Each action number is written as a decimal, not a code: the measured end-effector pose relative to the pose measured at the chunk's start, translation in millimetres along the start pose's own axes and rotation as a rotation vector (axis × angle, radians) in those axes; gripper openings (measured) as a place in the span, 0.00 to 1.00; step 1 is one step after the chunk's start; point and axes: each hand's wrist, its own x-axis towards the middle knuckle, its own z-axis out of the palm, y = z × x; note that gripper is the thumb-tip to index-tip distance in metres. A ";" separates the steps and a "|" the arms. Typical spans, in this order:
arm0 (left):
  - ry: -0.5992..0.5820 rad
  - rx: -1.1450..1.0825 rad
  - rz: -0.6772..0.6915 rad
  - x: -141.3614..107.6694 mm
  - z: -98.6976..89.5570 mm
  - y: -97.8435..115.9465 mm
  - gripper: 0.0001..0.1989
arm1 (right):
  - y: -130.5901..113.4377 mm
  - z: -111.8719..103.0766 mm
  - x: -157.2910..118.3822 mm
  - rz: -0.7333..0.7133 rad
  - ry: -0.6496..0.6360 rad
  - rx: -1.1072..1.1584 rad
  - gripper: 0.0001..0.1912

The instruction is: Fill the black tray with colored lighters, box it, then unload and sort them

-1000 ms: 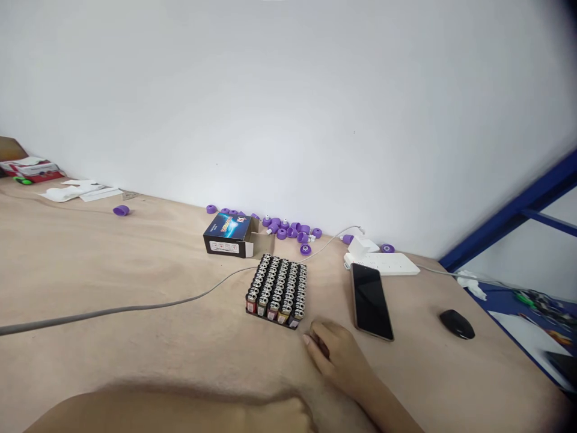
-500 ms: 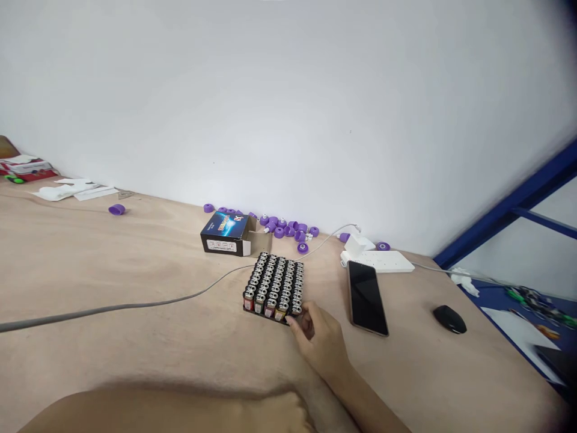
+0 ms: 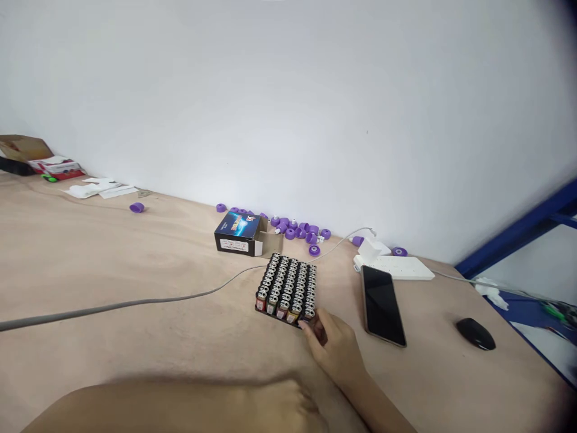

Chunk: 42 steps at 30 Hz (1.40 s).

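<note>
Lighters [image 3: 288, 288] stand in rows; the right hand [image 3: 337, 346] touches the near-right corner one, thumb and fingers bent, pinch uncertain; the left hand [image 3: 288, 409] curls, grip hidden.

The computer mouse [image 3: 476, 334], phone [image 3: 383, 307] and power strip [image 3: 410, 268] suggest an office-like desk [image 3: 157, 343].

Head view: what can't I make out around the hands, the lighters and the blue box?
Left hand, head view: bottom edge cuts it off; whether it holds anything is unclear.
Right hand, head view: the hand itself hides some fingertips, leaving its grip at the lighters' near corner unclear.
Lighter labels, head view: print too small to read.
Blue box, head view: its walls hide the inside.
</note>
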 end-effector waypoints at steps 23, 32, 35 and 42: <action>0.172 0.206 -0.735 -57.5 -102.9 -67.1 0.10 | 20.9 7.9 4.3 0.172 -0.103 0.040 0.46; 0.162 0.197 -0.609 -66.0 -111.4 -76.7 0.12 | 35.9 16.1 29.9 0.109 -0.313 0.316 0.71; 0.189 0.274 -0.544 -81.3 -122.3 -88.4 0.12 | 28.5 7.1 32.0 0.073 -0.262 0.319 0.68; 0.359 0.608 -0.613 -104.0 -156.5 -127.4 0.13 | 24.1 -16.2 -5.1 0.074 -0.180 0.225 0.64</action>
